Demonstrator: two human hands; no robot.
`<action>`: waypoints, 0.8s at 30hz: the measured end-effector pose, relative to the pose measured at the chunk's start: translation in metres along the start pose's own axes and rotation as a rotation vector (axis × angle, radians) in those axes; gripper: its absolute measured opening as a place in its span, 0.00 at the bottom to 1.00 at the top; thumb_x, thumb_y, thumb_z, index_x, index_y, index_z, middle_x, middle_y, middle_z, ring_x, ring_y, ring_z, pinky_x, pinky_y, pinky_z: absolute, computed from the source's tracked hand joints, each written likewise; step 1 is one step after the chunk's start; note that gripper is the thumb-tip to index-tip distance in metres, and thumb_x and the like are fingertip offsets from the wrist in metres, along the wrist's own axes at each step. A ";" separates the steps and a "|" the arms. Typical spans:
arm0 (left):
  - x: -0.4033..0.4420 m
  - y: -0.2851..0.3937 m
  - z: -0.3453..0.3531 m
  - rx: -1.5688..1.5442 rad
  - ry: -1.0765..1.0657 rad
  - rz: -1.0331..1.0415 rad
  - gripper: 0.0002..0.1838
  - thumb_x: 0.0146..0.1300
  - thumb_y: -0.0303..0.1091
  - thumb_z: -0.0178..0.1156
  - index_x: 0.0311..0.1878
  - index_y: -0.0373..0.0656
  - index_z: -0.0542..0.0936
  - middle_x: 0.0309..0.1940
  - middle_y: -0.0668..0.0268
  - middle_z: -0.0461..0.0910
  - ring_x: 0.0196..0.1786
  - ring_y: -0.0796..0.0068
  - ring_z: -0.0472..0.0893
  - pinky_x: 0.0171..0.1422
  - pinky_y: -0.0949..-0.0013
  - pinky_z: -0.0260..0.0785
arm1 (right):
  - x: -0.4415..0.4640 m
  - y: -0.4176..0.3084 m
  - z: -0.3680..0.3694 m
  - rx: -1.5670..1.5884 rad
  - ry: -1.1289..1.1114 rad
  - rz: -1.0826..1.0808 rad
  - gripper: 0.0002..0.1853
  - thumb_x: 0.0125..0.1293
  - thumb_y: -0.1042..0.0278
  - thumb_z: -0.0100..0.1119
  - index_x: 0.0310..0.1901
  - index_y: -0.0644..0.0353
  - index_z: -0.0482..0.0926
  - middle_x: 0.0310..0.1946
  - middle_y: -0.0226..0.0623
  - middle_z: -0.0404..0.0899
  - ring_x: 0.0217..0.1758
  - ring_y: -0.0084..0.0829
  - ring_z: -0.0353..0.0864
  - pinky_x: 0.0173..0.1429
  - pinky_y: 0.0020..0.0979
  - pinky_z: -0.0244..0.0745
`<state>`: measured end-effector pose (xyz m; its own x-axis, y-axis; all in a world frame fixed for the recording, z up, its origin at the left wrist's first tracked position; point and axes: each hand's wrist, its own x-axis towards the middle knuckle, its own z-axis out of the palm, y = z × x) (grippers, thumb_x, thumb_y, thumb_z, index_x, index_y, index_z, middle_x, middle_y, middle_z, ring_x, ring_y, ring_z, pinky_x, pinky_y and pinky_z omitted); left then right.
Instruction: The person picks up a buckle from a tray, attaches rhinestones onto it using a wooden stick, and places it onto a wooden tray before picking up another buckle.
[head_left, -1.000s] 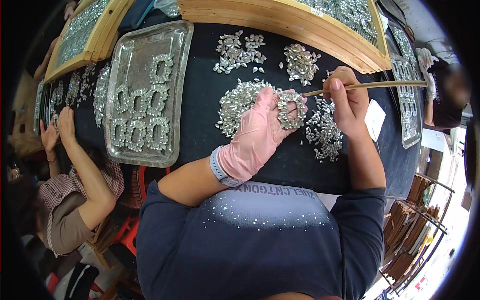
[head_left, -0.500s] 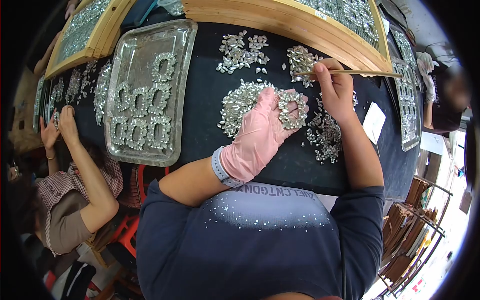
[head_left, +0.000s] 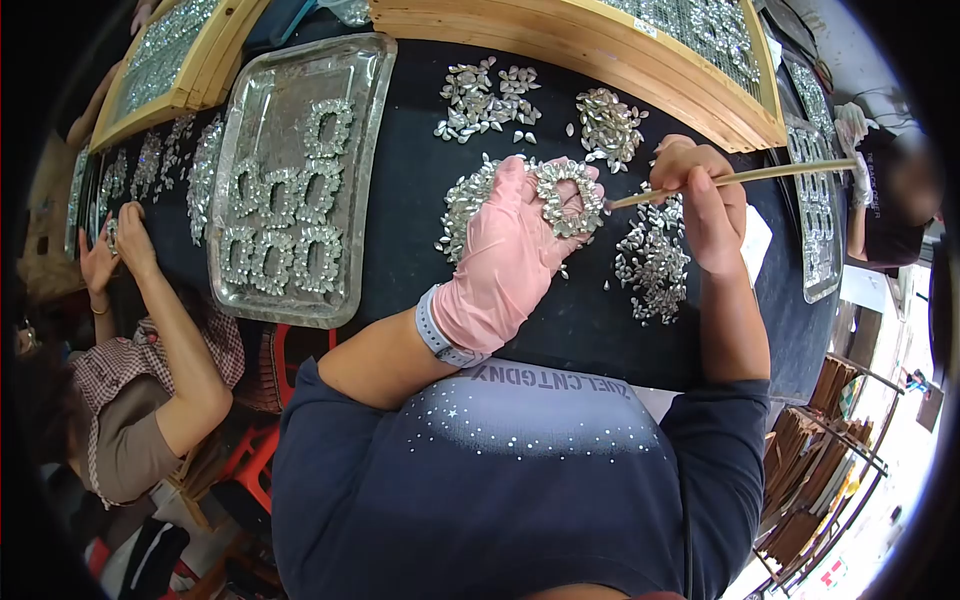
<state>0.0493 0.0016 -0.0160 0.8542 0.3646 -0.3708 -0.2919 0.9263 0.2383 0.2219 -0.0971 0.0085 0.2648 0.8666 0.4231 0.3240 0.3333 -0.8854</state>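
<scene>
In a pink glove, my left hand (head_left: 500,255) holds an oval ring of clear stones (head_left: 552,190), its open centre showing the glove behind. My right hand (head_left: 708,200), bare, pinches a long thin wooden stick (head_left: 795,171). The stick's tip sits at the right edge of the ring; whether a stone is on the tip is too small to tell. Behind the gloved hand lies a heap of silvery stones (head_left: 458,215), partly covered. A second silvery heap (head_left: 652,265) lies below the stick. Farther back is a heap of drop-shaped stones (head_left: 610,125).
A metal tray (head_left: 290,80) with several finished-looking stone rings stands at left. Loose drop-shaped stones (head_left: 485,100) lie at the back, before a wooden frame (head_left: 560,45). White paper (head_left: 755,245) lies by my right wrist. A co-worker's hands (head_left: 125,245) handle something small at far left.
My left hand has shifted slightly left and up with the ring. My right hand has moved right and down from the drop-shaped heap, bringing the stick's tip to the ring.
</scene>
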 end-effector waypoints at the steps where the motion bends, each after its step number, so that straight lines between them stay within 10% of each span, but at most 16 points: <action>1: 0.000 0.000 0.000 -0.006 -0.001 0.001 0.29 0.71 0.50 0.32 0.57 0.32 0.63 0.56 0.48 0.68 0.58 0.57 0.71 0.61 0.59 0.67 | -0.001 -0.001 0.000 0.007 -0.044 0.026 0.13 0.67 0.60 0.41 0.29 0.58 0.68 0.22 0.35 0.72 0.27 0.27 0.67 0.53 0.37 0.56; 24: -0.002 -0.002 0.003 0.096 -0.054 -0.058 0.28 0.71 0.51 0.33 0.58 0.34 0.63 0.56 0.49 0.68 0.57 0.59 0.72 0.63 0.59 0.65 | 0.000 0.001 0.002 0.026 -0.135 0.140 0.16 0.66 0.56 0.43 0.25 0.58 0.67 0.20 0.35 0.68 0.26 0.28 0.63 0.41 0.31 0.57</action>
<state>0.0492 -0.0010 -0.0130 0.8911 0.3024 -0.3384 -0.2006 0.9313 0.3040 0.2199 -0.0963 0.0071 0.1811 0.9464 0.2673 0.2689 0.2138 -0.9391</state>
